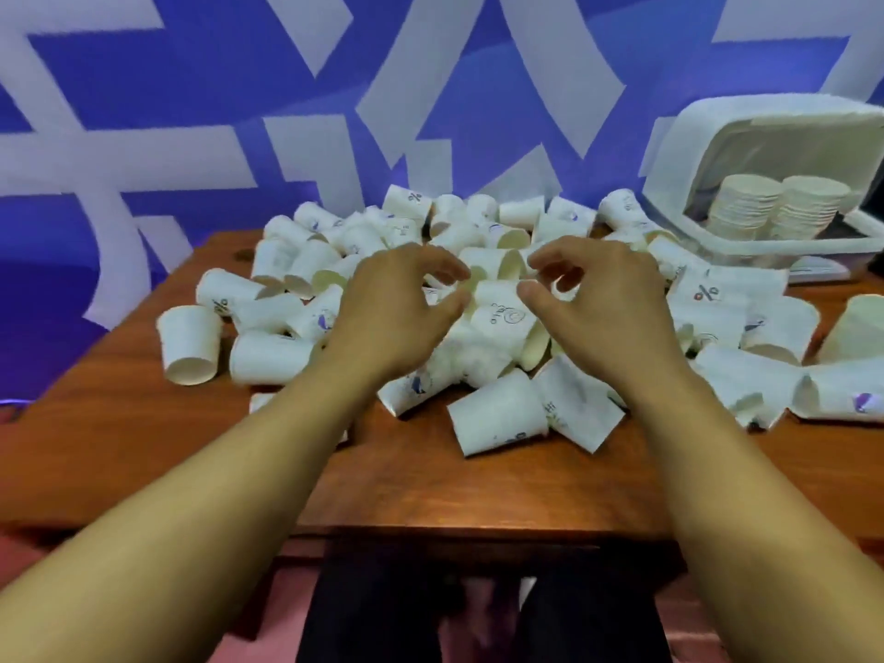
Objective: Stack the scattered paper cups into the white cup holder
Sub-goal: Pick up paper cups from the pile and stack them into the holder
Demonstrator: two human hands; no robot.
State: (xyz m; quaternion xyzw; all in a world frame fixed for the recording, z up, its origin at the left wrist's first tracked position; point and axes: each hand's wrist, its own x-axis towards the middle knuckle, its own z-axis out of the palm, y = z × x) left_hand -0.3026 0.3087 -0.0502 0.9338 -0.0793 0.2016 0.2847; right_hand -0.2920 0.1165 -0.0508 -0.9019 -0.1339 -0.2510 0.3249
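Several white paper cups (497, 418) lie scattered on their sides across the wooden table (430, 490), piled thickest in the middle. The white cup holder (679, 150) stands at the back right, with two stacks of nested cups (746, 208) inside it. My left hand (397, 313) and my right hand (598, 308) hover side by side above the middle of the pile, fingers loosely curled and thumbs pointing at each other. Neither hand holds a cup. A printed cup (502, 318) lies between the two thumbs.
A blue and white patterned wall (287, 112) rises directly behind the table. Cups reach the table's left edge (189, 346) and run off the right side of the view. The near strip of the table is bare wood. Dark trouser legs show below the front edge.
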